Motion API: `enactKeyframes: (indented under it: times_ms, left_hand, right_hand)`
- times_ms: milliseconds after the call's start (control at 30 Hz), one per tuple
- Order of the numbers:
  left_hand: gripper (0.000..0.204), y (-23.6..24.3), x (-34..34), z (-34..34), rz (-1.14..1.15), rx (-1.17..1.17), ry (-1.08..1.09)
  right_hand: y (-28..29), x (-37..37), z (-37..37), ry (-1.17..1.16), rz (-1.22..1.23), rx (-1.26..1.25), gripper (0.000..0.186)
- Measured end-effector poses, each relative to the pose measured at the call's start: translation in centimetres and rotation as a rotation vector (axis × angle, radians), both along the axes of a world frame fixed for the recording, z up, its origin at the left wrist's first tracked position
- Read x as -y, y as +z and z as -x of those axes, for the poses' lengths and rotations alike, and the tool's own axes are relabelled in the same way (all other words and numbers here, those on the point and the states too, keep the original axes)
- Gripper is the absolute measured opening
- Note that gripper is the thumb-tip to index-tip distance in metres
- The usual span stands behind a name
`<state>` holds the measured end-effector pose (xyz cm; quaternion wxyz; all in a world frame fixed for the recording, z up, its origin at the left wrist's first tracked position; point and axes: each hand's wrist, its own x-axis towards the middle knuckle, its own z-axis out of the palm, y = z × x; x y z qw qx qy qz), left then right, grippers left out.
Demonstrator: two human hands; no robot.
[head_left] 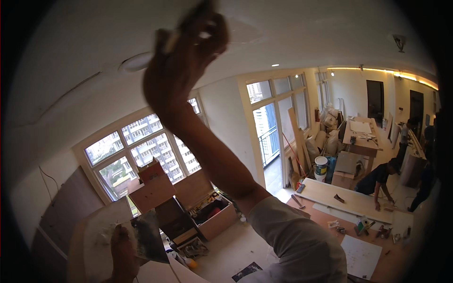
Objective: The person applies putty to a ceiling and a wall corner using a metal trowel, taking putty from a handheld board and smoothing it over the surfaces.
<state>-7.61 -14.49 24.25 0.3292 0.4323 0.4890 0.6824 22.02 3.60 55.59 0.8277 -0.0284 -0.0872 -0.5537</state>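
My right hand (177,70) is raised high against the white ceiling (302,35), its fingers closed around a putty knife (195,18) with a dark blade. Motion blurs the tool, and I cannot tell whether its edge touches the ceiling. Beside it the ceiling has a faint patch, and a round recess (136,62) lies left of my wrist. Low on the left, my left hand (123,254) grips a dark flat plate (151,237) with pale smears. The lower part of that hand is dim, and its grip is partly hidden.
Below stand an open wooden toolbox (214,219) and stacked brown boxes (152,191) by the window. To the right, a worktable (309,212) bears a long pale board (347,200) and tools. A person (377,179) bends over it; others stand beyond. A white bucket (321,168) stands near the balcony door.
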Motion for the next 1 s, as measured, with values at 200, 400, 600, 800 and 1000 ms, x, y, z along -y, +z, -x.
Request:
enactKeyframes:
  times_ms: [200, 400, 600, 800, 1000]
  left_hand:
    - [0.035, 2.3, 2.1, 0.7, 0.036, -0.005, 0.45]
    - [0.025, 6.6, 1.5, 4.0, -0.461, 0.201, 0.368]
    - [0.028, 7.0, 4.1, 11.2, -0.504, 0.181, 0.581]
    - [0.031, 6.5, 2.2, 12.7, -0.385, 0.258, 0.711]
    - [0.031, 6.7, 2.7, 12.8, -0.428, 0.249, 0.679]
  right_hand:
    - [-10.6, 0.1, 5.7, 0.704, 0.213, 0.862, 0.048]
    - [-20.3, -2.3, 5.5, 1.127, 0.935, 1.724, 0.031]
    - [-22.4, -0.7, 16.8, 0.576, 0.856, 2.335, 0.035]
    - [-25.2, -3.7, 28.6, 0.398, 0.964, 2.374, 0.033]
    - [-25.0, -3.3, 30.0, 0.409, 1.133, 2.573, 0.03]
